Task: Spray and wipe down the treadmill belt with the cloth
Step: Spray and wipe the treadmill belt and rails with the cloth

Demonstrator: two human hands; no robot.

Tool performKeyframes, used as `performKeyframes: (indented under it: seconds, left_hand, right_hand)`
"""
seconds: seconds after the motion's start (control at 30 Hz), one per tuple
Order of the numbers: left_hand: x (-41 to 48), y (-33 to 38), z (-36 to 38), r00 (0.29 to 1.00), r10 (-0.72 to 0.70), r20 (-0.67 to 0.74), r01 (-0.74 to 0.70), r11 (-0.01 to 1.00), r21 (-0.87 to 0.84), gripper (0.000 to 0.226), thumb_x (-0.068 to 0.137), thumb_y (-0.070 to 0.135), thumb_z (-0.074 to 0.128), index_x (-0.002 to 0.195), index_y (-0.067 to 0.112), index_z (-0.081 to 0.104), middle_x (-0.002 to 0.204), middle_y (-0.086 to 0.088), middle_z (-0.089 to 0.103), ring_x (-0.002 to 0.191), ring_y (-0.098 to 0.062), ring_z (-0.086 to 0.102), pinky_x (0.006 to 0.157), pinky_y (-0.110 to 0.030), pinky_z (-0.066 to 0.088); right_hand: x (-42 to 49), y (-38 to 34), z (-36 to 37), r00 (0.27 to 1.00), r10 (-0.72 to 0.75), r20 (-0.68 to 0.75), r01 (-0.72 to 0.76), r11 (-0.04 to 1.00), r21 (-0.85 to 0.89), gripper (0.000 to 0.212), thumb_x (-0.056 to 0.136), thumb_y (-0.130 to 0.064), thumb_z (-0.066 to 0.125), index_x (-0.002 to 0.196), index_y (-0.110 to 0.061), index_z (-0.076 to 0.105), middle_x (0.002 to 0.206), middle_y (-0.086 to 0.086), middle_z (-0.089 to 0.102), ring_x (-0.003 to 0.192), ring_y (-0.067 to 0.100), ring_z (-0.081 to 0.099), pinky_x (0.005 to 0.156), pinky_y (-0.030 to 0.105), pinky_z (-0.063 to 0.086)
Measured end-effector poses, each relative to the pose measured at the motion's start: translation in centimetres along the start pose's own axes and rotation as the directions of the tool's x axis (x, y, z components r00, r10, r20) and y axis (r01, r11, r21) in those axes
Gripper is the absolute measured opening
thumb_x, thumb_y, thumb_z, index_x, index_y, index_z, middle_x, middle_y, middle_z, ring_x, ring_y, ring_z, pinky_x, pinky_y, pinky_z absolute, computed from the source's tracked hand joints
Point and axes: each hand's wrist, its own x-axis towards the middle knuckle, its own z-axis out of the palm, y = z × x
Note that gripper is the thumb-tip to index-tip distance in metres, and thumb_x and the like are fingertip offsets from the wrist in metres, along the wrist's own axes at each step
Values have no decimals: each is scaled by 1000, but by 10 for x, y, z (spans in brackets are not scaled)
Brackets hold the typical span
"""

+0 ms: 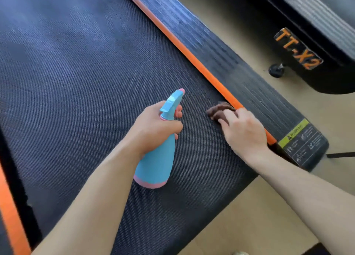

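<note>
Blue-and-pink plastic, the spray bottle (155,158) sits in the left hand (153,128), fingers wrapped round its neck, nozzle pointing far over the dark treadmill belt (76,81). The right hand (244,131) curls its fingers over a bunched brown cloth (217,110) (partly hidden beneath them), pressing it onto the belt's right edge, against the orange strip (192,56).

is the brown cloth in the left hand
No, the right hand holds the brown cloth on the treadmill belt beside the orange strip, while the left hand grips the blue spray bottle.
</note>
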Motion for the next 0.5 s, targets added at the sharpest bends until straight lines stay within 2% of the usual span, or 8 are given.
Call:
performKeyframes:
  seconds: [0.1, 0.23, 0.3, 0.4, 0.5]
  left_hand:
    - [-1, 4, 4, 1000, 17, 9, -17, 1000, -20, 42, 64, 24, 65, 104, 35, 72, 109, 11, 76, 74, -19, 79, 78, -33, 59]
    - [0, 5, 6, 1000, 22, 10, -22, 1000, 11, 39, 63, 25, 64, 100, 33, 72, 105, 12, 77, 76, -18, 79, 75, -30, 56]
    - [1, 4, 4, 1000, 24, -8, -24, 999, 26, 43, 63, 26, 64, 104, 35, 72, 106, 16, 76, 77, -18, 79, 79, -32, 58]
    - [0, 1, 0, 1000, 17, -26, -16, 999, 39, 43, 63, 26, 65, 105, 34, 72, 107, 14, 77, 78, -19, 79, 79, -31, 57]
    - [-2, -3, -1, 999, 19, -33, -17, 998, 63, 41, 63, 26, 65, 103, 33, 72, 105, 11, 78, 79, -19, 79, 84, -37, 59]
  right_hand:
    - [-11, 7, -6, 998, -55, 30, 57, 997, -61, 23, 90, -27, 73, 84, -7, 65, 77, 15, 56, 69, 35, 58, 56, 39, 49]
    - [51, -20, 15, 993, -121, -3, 120, 987, -103, 15, 86, -18, 75, 84, -5, 67, 78, 18, 59, 67, 37, 59, 53, 37, 47]
    - [90, -46, 26, 993, -115, -33, 110, 987, -120, 9, 89, -14, 68, 93, -5, 69, 86, 19, 62, 75, 38, 62, 59, 38, 50]
    - [125, -76, 31, 996, -91, 7, 91, 989, -120, 25, 101, -13, 46, 113, -4, 66, 106, 18, 63, 93, 35, 62, 73, 41, 50]
    - [104, -58, 28, 995, -98, 1, 98, 991, -90, 23, 102, -23, 54, 103, -5, 68, 99, 18, 62, 87, 37, 61, 68, 42, 49]
